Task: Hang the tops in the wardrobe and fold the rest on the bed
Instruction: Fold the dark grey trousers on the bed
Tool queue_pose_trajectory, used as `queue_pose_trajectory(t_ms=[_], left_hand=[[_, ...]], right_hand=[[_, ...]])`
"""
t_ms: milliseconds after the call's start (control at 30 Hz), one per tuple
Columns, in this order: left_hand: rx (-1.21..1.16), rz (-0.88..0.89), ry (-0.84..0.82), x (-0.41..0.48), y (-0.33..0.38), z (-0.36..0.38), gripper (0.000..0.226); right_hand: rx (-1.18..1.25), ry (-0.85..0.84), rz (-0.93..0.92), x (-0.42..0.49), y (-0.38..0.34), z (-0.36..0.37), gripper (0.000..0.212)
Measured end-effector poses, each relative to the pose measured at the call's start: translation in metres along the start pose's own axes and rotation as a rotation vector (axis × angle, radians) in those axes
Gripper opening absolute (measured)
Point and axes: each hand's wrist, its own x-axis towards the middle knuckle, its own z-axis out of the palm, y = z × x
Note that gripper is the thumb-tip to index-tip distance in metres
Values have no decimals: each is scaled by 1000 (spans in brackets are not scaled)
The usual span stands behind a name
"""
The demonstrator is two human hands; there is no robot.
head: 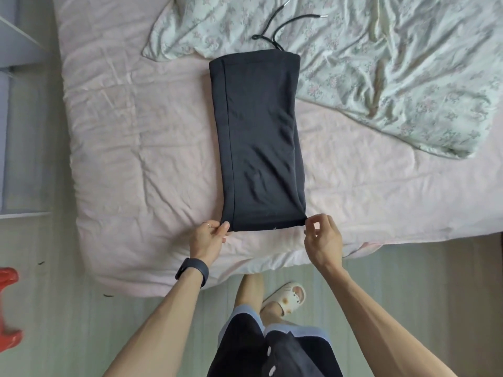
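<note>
- The dark garment (258, 142) lies flat on the bed (136, 148), folded into a long, narrow strip running away from the person. Its near edge sits close to the edge of the mattress.
- The drawstring (275, 34) pokes out of the far end, and its metal-tipped cords trail onto the floral quilt (381, 63).
- Left hand (208, 238): thumb on top, pinching the near-left corner of the garment.
- Right hand (324, 239): curled fingertips sit right at the near-right corner, but honestly I can't tell if it's actually gripping or just touching.
- The hands are apart, one at each near corner.
- There's a dark band (193, 270) on the left wrist and a thin ring (207, 224) on that hand.
- The quilt is bunched up over the far right of the bed, and the garment's far end overlaps its edge.
- The only thing close to a logo is a little cartoon face on the white slipper (285, 296) down on the floor (68, 322).
- The person's shorts (272, 346) are dark with a pale hem and white buttons.
- A red plastic thing (8, 308) is cut off at the left edge, so I can't say what it is.
</note>
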Motion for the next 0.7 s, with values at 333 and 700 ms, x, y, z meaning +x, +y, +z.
queue_pose_trajectory(t_ms=[333, 700], left_hand=[[729, 753, 343, -2, 48, 51, 65], [1064, 807, 269, 68, 14, 24, 64]], right_hand=[[-311, 157, -519, 9, -54, 41, 49], [-624, 62, -288, 74, -7, 35, 65]])
